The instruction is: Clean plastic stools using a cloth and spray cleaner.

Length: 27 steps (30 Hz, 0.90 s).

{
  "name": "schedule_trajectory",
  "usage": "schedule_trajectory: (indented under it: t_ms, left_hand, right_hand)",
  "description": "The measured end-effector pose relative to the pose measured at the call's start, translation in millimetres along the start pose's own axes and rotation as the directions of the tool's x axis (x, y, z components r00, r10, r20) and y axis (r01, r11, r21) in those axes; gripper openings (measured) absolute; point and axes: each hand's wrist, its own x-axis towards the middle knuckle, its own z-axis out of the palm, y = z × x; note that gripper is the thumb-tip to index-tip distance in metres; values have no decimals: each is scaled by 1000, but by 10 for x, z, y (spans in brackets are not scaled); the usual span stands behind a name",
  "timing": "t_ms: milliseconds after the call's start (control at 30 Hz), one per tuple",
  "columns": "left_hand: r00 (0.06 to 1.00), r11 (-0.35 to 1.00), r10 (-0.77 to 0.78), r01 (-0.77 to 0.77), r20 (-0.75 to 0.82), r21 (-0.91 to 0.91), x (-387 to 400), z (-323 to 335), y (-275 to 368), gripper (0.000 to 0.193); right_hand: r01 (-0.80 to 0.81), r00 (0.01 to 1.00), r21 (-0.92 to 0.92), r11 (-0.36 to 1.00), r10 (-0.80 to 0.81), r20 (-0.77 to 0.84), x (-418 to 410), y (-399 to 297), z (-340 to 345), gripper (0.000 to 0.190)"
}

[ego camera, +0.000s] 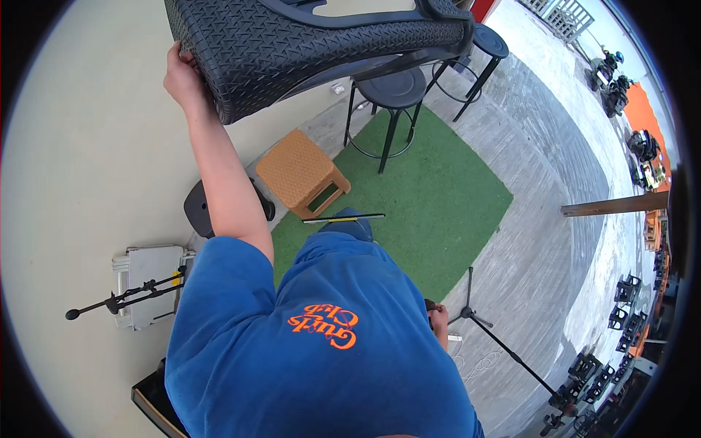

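Note:
My left hand (185, 74), at the upper left, grips the edge of a black woven-pattern plastic chair (285, 52), raised near the top of the view. My right hand (437, 316) shows small at my right side, closed around a dark object (430, 306) that my blue shirt partly hides; I cannot tell what it is. A squeegee-like bar (344, 219) with a dark edge and a yellow middle lies across the view just beyond my shirt. Past it, a tan plastic stool (296, 167) stands beside the green mat (421, 202).
Black round stools (391, 87) stand beneath and beyond the chair. A pale wall (82, 180) runs along the left, with folded white furniture (153, 284) and a microphone stand (126, 295). Another stand (465, 312) and a white cable (484, 361) are at the right.

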Motion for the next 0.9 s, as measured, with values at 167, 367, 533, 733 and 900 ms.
schedule_trajectory:
  t_ms: [167, 367, 533, 733, 900]
  left_hand:
    - [993, 940, 98, -71, -63, 335, -460, 770, -228, 54]
    - [834, 475, 162, -534, 527, 700, -670, 2318, -88, 61]
    - [628, 360, 16, -729, 778, 582, -635, 2949, -673, 58]
    - [657, 288, -67, -708, 751, 644, -649, 3199, -834, 62]
    - [812, 503, -114, -450, 572, 738, -733, 3479, -490, 62]
  right_hand:
    - [-55, 997, 91, 994, 50, 59, -138, 8, -70, 47]
    - [-71, 997, 81, 994, 70, 23, 76, -166, -328, 46]
    - [-110, 993, 75, 991, 112, -30, 656, 460, -547, 46]
    - [-25, 991, 201, 979, 51, -126, 1249, -1386, -316, 53]
    - [-66, 995, 208, 976, 80, -59, 1794, -1817, -542, 54]
